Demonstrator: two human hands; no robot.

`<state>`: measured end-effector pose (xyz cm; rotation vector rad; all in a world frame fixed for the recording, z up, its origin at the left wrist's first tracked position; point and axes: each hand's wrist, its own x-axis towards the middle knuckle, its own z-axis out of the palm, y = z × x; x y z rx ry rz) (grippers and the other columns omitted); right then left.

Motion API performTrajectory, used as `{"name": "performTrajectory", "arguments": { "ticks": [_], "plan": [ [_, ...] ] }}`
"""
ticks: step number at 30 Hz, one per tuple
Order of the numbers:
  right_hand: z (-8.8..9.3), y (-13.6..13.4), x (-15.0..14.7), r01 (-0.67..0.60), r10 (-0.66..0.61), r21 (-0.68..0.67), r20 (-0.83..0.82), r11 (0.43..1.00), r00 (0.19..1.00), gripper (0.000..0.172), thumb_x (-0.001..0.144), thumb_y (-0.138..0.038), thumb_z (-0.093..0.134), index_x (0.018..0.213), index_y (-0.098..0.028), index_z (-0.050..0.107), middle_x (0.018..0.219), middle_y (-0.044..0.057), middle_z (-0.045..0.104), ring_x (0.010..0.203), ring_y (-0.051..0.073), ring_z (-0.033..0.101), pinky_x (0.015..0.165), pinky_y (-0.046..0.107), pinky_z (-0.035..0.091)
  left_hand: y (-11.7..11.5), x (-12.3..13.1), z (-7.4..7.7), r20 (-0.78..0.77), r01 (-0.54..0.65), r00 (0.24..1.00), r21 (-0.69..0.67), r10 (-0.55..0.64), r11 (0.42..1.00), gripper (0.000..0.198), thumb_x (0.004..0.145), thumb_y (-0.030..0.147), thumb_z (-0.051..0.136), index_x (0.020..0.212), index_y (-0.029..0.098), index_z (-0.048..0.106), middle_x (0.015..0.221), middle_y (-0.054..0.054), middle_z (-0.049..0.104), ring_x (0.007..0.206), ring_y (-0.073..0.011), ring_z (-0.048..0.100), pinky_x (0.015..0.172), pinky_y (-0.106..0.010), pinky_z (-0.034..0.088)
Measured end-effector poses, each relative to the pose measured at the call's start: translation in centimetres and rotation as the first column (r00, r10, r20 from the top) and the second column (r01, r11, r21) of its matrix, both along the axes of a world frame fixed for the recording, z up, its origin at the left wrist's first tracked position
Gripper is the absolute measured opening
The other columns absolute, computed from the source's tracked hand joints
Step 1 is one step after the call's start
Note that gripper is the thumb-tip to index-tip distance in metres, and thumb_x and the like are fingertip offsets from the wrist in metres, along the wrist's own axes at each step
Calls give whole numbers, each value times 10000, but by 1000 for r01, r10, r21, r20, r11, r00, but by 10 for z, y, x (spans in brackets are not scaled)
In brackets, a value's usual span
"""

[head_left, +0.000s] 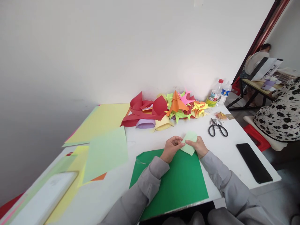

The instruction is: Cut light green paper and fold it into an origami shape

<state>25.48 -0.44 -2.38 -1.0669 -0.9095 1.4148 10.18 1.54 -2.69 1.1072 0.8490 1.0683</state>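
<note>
A small folded piece of pale green paper (190, 144) is between my hands, above the far edge of a green board (175, 178). My right hand (198, 146) grips its right side, the thumb lying across the front. At the paper's left edge, my left hand (172, 147) pinches it between thumb and fingers, the other fingers curled. Behind the hands lies a pile of folded paper: red loops (150, 109), an orange paper shape (176, 103) and several star-like pieces in yellow, pink and green.
Black-handled scissors (217, 128) and a black phone (254, 162) lie to the right. Two bottles (219, 93) stand at the back right by the wall. Loose sheets, a pale green sheet (105, 153) among them, cover the left side, with a white box-like object (47, 200) in front.
</note>
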Motion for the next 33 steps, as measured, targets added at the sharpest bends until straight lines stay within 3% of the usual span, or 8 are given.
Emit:
{"name": "performTrajectory", "arguments": {
  "ticks": [6, 16, 23, 33],
  "plan": [
    [1, 1, 1, 98, -99, -32, -39, 995, 994, 265, 543, -295, 827, 696, -130, 687, 653, 26, 695, 535, 141, 588, 532, 268, 461, 2, 0, -3, 10, 3, 1000, -3, -3, 1000, 313, 576, 321, 804, 759, 154, 613, 545, 47, 567, 532, -89, 503, 569, -230, 395],
    [0, 5, 5, 106, -107, -12, -65, 994, 992, 267, 562, -328, 818, 716, -141, 705, 652, 37, 706, 526, 148, 594, 522, 271, 464, 3, -1, -4, 11, 16, 1000, -2, -16, 1000, 320, 580, 320, 801, 786, 154, 622, 524, 57, 567, 510, -91, 514, 569, -238, 405],
    [4, 10, 13, 210, -210, -13, -127, 978, 969, 287, 545, -362, 822, 685, -151, 688, 612, 24, 690, 504, 146, 577, 512, 275, 452, 3, -1, -4, -19, 23, 1000, 18, -23, 1000, 304, 604, 323, 787, 785, 151, 614, 514, 48, 574, 522, -105, 535, 584, -249, 411],
    [7, 11, 15, 236, -234, 0, -134, 972, 963, 281, 537, -356, 821, 641, -161, 647, 550, -9, 635, 477, 124, 525, 482, 256, 410, 1, -1, -1, -27, 63, 998, 39, -61, 997, 297, 606, 322, 785, 777, 150, 613, 517, 48, 566, 512, -102, 532, 559, -245, 404]
  ]
}}
